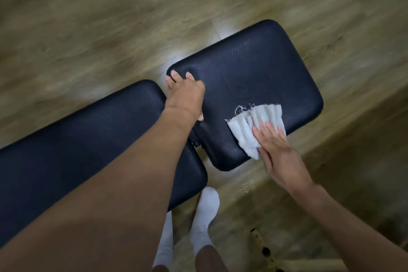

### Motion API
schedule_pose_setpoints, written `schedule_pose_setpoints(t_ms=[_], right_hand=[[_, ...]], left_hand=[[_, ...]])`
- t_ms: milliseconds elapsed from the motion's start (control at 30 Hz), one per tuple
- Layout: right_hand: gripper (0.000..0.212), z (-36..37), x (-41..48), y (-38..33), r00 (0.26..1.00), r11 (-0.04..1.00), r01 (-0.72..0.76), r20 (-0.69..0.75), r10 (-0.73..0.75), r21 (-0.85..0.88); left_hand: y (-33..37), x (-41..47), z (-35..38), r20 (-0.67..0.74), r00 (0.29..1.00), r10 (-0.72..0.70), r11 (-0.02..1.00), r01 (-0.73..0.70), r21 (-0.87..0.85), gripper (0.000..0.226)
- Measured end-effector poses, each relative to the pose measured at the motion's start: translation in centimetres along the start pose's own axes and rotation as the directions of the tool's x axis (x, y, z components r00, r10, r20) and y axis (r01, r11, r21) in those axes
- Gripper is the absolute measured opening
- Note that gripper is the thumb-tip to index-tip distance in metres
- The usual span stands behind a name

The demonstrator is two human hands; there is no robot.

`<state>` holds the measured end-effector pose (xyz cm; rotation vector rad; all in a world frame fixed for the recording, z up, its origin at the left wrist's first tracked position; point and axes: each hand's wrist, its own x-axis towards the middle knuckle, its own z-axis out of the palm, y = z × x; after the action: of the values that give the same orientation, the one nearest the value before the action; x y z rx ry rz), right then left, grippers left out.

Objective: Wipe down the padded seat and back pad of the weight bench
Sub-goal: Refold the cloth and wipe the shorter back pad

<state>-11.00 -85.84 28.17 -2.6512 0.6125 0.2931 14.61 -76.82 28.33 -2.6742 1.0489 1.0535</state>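
Two dark pads, seat pad (245,95), back pad (88,139), one white cloth (256,128) under flat right hand (278,154), left hand (185,93) grip clasping seat pad edge

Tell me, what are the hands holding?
The left hand grips the near corner edge of the black padded seat. The right hand presses flat on the white frayed cloth's lower part.

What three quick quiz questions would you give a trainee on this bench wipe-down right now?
1. True or false: the right hand presses the white cloth flat on the seat pad.
2. What does the left hand grip?
3. The cloth lies: A) on the back pad B) near the seat pad's near edge C) on the floor.

Key: 1 true; 2 the seat pad's end beside the gap; 3 B.
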Motion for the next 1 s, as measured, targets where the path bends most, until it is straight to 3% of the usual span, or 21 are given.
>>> schedule_pose_setpoints(t_ms=[100,333,433,600,700,1000], right_hand=[[0.045,0.0,3.6,-1.0,1.000,1.000,0.008,-0.025,-0.008,0.003],[0.044,-2.0,22.5,-4.1,0.996,0.969,0.044,-0.071,-0.063,-0.241],[0.046,-1.3,18.1,-2.7,0.997,0.962,0.055,-0.037,-0.068,-0.267],[0.046,0.2,2.2,0.1,0.996,0.981,0.083,0.043,-0.077,-0.175],[0.044,0.4,-0.5,0.7,0.992,0.989,0.104,0.087,-0.095,-0.102],[0.047,-0.6,22.0,-5.3,0.996,0.988,-0.053,-0.075,0.043,-0.145]], left_hand=[[0.0,0.5,0.2,0.019,1.000,-0.015,1.000,0.016,-0.010,0.120],[-0.6,0.3,0.7,0.003,1.000,0.007,0.999,-0.007,-0.047,0.119],[-0.7,0.0,0.4,0.033,0.999,0.010,0.998,-0.008,-0.063,0.120],[-0.6,0.0,0.3,0.016,1.000,-0.014,0.997,0.015,-0.076,0.123],[-0.5,0.1,0.5,0.010,1.000,-0.013,0.997,0.014,-0.079,0.125],[-0.9,0.1,0.5,0.024,1.000,0.018,0.991,-0.015,-0.131,0.121]])
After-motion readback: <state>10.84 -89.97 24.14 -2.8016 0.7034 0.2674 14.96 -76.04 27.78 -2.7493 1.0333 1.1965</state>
